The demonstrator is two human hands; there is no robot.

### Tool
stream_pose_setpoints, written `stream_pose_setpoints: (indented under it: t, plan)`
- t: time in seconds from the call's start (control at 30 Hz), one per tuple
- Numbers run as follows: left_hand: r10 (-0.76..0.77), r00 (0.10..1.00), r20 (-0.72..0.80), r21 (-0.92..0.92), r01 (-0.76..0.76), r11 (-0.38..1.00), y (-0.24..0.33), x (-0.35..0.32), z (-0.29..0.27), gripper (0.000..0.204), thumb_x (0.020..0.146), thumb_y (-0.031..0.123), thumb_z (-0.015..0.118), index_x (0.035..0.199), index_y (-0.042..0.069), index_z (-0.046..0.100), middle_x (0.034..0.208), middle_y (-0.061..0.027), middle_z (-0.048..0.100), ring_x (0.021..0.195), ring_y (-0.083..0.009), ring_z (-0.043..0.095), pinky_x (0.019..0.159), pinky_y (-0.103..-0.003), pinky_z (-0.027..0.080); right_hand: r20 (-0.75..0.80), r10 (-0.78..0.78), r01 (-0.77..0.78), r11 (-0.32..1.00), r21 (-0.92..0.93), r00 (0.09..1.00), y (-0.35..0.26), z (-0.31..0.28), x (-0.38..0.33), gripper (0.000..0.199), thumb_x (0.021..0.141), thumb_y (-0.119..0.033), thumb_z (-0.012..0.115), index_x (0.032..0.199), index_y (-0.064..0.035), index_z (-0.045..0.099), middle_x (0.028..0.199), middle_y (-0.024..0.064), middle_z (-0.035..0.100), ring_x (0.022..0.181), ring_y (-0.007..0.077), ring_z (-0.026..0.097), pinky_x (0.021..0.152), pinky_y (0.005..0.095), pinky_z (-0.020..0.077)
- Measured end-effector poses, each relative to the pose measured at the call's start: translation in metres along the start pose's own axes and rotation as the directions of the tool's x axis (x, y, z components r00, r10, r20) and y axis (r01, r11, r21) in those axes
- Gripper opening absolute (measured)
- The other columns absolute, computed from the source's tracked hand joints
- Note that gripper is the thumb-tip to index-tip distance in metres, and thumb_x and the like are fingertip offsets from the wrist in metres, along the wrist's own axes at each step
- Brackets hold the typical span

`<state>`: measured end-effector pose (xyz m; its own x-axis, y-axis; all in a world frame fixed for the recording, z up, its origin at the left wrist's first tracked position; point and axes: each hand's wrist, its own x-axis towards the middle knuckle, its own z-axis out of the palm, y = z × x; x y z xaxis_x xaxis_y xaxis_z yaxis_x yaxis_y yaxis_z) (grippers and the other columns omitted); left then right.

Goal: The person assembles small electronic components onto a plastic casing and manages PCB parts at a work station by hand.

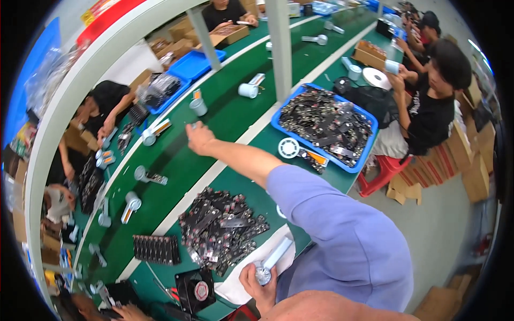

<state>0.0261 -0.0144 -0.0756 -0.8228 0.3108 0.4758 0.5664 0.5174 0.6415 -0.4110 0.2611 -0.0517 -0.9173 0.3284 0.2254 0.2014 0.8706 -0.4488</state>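
My left hand (259, 286) is closed round the round head of a light-blue handheld fan (279, 251), its handle pointing up and right over a white cloth (235, 283). Stretched far out over the green conveyor belt (225, 96), my right hand (200, 139) has its fingers curled but apart, and I make out nothing held in it. Just beyond its fingertips stands another light-blue fan body (198, 106) with an orange part showing. Between my arms lies a heap of dark circuit boards (219, 227), beside a row of black parts (156, 249).
A blue tray (370, 147) full of circuit boards stands to the right, next to a white round grille (288, 148). A black square fan (195, 290) sits near me. White posts (279, 53) rise beside the belt. Co-workers sit on both sides, one (428, 101) at right.
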Motion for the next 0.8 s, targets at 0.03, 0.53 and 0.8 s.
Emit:
stream_pose_setpoints:
  t: [0.03,0.53,0.8]
  plan:
    - [0.013,1.000,0.027,0.028,-0.013,1.000,0.000,0.002,-0.001,0.077,0.071,0.008,0.094,0.136,0.004,0.054,0.126,-0.0236,0.057,0.113,-0.0422,0.061,0.099,-0.049,0.051,-0.009,0.008,-0.008,1.000,-0.021,1.000,0.002,-0.004,0.002,0.071,0.087,-0.029,0.080,0.144,-0.0050,0.044,0.133,0.0324,0.052,0.117,0.0442,0.064,0.094,0.0480,0.0588]
    - [0.059,0.998,-0.009,0.118,-0.058,0.991,0.021,0.014,-0.008,0.068,0.073,0.006,0.095,0.131,-0.004,0.062,0.124,-0.0252,0.063,0.110,-0.0422,0.064,0.096,-0.048,0.054,-0.073,0.026,-0.008,0.973,0.230,0.997,0.216,-0.365,-0.134,0.043,0.091,-0.030,0.070,0.126,-0.0049,0.069,0.106,0.0130,0.072,0.093,0.0193,0.072,0.081,0.0336,0.0581]
    - [0.124,0.992,0.031,0.133,-0.127,0.983,0.013,0.008,-0.009,0.071,0.074,0.006,0.095,0.135,-0.005,0.060,0.125,-0.0255,0.064,0.110,-0.0421,0.065,0.097,-0.048,0.054,-0.115,0.814,-0.101,0.208,0.973,0.569,0.487,-0.435,-0.121,0.073,0.088,-0.046,0.064,0.138,0.0058,0.052,0.118,0.0223,0.068,0.093,0.0332,0.073,0.078,0.0381,0.0598]
